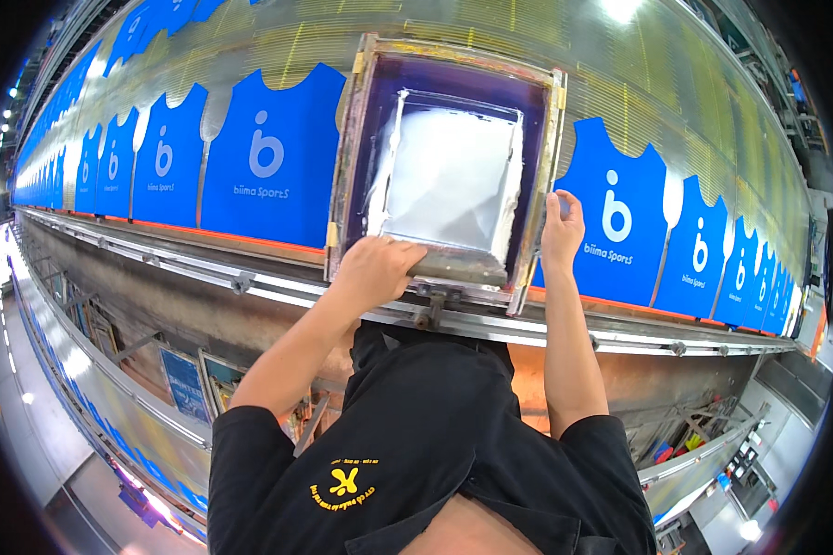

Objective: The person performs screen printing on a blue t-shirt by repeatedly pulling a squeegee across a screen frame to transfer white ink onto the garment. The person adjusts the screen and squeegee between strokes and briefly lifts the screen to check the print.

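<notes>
A screen printing frame (350, 176) with a dark mesh border lies on the long printing table in front of me. White ink (449, 176) covers its middle panel. At the near end inside the frame is a greyish bar (463, 267), perhaps a squeegee. My left hand (379, 270) is closed over the near left part of the frame, its fingertips bent inward beside the bar. Along the frame's right side, my right hand (562, 227) is raised with loosely curled fingers, thumb and forefinger apart and nothing between them. Its thumb is close to the frame edge; contact is unclear.
Blue sleeveless shirt panels with white prints lie in a row to the left (273, 162) and right (615, 213) of the frame. A metal rail (241, 280) runs along the table's near edge. Behind me on the left stands another long table (111, 379).
</notes>
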`<state>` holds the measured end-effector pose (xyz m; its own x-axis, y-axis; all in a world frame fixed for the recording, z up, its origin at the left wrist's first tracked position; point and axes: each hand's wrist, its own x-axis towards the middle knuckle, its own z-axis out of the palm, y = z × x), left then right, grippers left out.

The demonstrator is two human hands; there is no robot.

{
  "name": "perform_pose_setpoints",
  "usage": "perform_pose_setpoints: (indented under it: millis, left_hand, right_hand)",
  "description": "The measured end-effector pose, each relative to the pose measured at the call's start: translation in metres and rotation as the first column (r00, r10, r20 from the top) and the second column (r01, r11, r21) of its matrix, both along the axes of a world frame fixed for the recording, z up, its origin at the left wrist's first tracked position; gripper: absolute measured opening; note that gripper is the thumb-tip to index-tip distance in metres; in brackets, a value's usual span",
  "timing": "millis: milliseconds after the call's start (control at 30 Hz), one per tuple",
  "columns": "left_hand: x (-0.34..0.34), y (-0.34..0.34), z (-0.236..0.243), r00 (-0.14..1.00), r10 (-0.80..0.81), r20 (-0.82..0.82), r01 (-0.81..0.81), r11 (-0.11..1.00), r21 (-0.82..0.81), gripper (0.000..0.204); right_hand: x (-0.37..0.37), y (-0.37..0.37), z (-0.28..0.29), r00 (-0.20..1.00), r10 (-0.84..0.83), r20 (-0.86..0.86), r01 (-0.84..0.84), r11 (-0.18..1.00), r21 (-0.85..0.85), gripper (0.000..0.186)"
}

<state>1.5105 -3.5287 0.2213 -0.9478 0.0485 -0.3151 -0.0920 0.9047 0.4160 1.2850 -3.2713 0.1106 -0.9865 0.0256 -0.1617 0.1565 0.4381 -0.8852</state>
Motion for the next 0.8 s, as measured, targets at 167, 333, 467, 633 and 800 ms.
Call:
perform_pose_setpoints:
  millis: [167,333,467,633,800]
  left_hand:
    - [-0.094,-0.055,-0.002,0.991,-0.024,-0.135,0.019,0.999,-0.032,0.03]
    - [-0.203,-0.102,-0.002,0.985,-0.063,-0.16,0.045,0.993,-0.11,0.02]
    - [-0.258,-0.125,-0.013,0.994,-0.081,-0.071,0.073,0.992,-0.104,0.025]
    - [-0.268,-0.133,-0.031,0.987,-0.101,-0.125,0.082,0.986,-0.145,0.032]
    - [-0.273,-0.129,-0.029,0.991,-0.094,-0.098,0.07,0.971,-0.228,0.033]
  right_hand:
    - [0.003,-0.009,0.006,1.0,0.006,-0.017,-0.004,0.993,0.116,0.036]
    - [0.002,-0.01,0.007,1.0,0.002,0.018,-0.006,0.974,0.227,0.038]
    - [0.006,-0.012,0.012,0.995,-0.028,0.099,0.011,0.986,0.164,0.042]
    - [-0.036,-0.048,0.039,0.926,0.157,-0.344,0.004,0.907,0.422,0.056]
    - [-0.128,-0.135,0.069,0.551,0.775,-0.31,-0.491,0.602,0.63,0.052]
